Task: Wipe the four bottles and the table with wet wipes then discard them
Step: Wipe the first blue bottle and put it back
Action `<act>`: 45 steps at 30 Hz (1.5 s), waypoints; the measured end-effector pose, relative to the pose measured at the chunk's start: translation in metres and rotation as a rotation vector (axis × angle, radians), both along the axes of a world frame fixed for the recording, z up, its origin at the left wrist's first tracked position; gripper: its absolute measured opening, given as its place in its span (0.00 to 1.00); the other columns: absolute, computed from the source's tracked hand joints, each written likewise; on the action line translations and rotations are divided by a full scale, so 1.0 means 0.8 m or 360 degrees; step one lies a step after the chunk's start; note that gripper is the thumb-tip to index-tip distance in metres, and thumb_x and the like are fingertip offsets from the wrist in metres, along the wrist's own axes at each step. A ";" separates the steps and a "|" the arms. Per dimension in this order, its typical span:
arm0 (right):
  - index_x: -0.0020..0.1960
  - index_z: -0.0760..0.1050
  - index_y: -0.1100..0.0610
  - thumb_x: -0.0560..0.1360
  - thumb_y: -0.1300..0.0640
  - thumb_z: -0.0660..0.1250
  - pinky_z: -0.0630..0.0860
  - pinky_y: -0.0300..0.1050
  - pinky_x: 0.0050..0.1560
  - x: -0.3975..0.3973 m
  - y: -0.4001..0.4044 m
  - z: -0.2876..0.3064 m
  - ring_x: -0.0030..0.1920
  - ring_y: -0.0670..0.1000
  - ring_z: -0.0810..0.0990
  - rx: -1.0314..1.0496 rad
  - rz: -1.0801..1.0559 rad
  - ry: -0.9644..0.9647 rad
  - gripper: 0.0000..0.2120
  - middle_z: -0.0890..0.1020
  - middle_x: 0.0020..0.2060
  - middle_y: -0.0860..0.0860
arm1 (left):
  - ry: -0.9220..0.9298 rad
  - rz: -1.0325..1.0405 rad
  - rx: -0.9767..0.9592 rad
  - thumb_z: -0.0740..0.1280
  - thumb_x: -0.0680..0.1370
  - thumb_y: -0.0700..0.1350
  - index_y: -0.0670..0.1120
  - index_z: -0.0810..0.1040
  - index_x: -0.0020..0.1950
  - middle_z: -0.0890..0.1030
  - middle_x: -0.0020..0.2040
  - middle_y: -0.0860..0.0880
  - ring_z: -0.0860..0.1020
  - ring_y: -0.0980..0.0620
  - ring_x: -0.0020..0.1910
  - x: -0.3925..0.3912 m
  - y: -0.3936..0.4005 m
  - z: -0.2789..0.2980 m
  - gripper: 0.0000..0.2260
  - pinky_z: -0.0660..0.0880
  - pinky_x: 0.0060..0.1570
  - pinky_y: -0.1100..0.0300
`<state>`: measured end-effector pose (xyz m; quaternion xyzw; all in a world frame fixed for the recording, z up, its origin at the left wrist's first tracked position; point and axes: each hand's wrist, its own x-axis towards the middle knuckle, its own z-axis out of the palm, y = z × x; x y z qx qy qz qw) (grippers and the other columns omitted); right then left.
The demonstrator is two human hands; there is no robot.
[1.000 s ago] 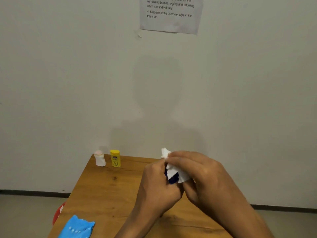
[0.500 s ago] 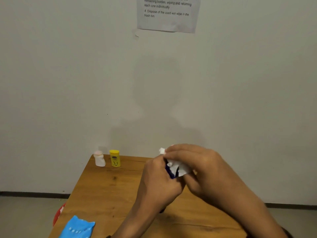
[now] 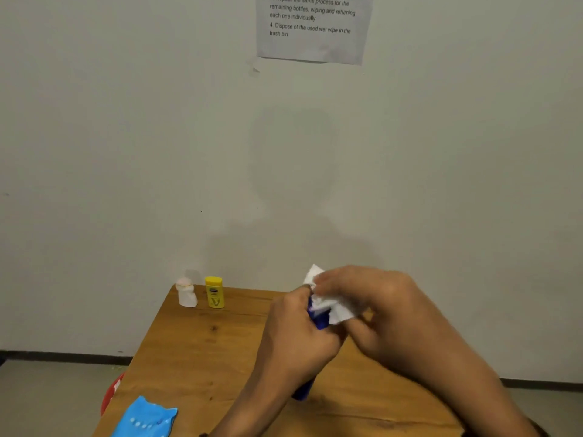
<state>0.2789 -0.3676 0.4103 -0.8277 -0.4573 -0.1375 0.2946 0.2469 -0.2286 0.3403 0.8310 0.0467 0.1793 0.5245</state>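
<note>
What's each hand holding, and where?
Left hand grips the blue bottle around its body; right hand pinches a white wet wipe against the bottle's top.

A deep blue plastic bottle (image 3: 318, 318) is showing between the hands, half covered by a plain white crumpled wet wipe (image 3: 328, 305). A bright yellow small bottle (image 3: 214, 292) with a dark oval label mark is standing out beside a white squat bottle (image 3: 186, 293) with a pale pink cap. The warm orange-brown wooden table (image 3: 202, 351) is showing dark knots and grain lines. A sky-blue wipes packet (image 3: 143, 417) is bearing a row of white dots. A red rounded object (image 3: 110, 394) is peeking beside the table.
</note>
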 end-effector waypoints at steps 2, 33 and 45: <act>0.53 0.83 0.53 0.65 0.62 0.70 0.82 0.40 0.51 -0.007 0.004 -0.016 0.51 0.48 0.85 -0.0196 -0.0036 -0.0142 0.17 0.86 0.51 0.47 | 0.0073 -0.0003 0.0022 0.71 0.66 0.48 0.51 0.77 0.39 0.81 0.34 0.53 0.79 0.58 0.35 0.001 0.002 -0.004 0.06 0.77 0.32 0.55; 0.50 0.85 0.54 0.72 0.57 0.73 0.79 0.42 0.43 0.016 -0.032 -0.042 0.44 0.51 0.84 0.0644 -0.0117 0.1533 0.07 0.86 0.45 0.54 | 0.0377 -0.0601 -0.1128 0.75 0.63 0.46 0.44 0.82 0.38 0.77 0.33 0.42 0.73 0.47 0.31 -0.007 0.008 0.019 0.08 0.73 0.35 0.54; 0.58 0.83 0.50 0.70 0.64 0.74 0.79 0.40 0.52 0.010 -0.041 -0.031 0.54 0.53 0.84 0.0641 0.0264 0.1326 0.19 0.85 0.51 0.52 | 0.0734 -0.1053 -0.1726 0.75 0.65 0.38 0.39 0.80 0.51 0.74 0.30 0.44 0.72 0.52 0.27 -0.008 0.015 0.035 0.16 0.72 0.27 0.61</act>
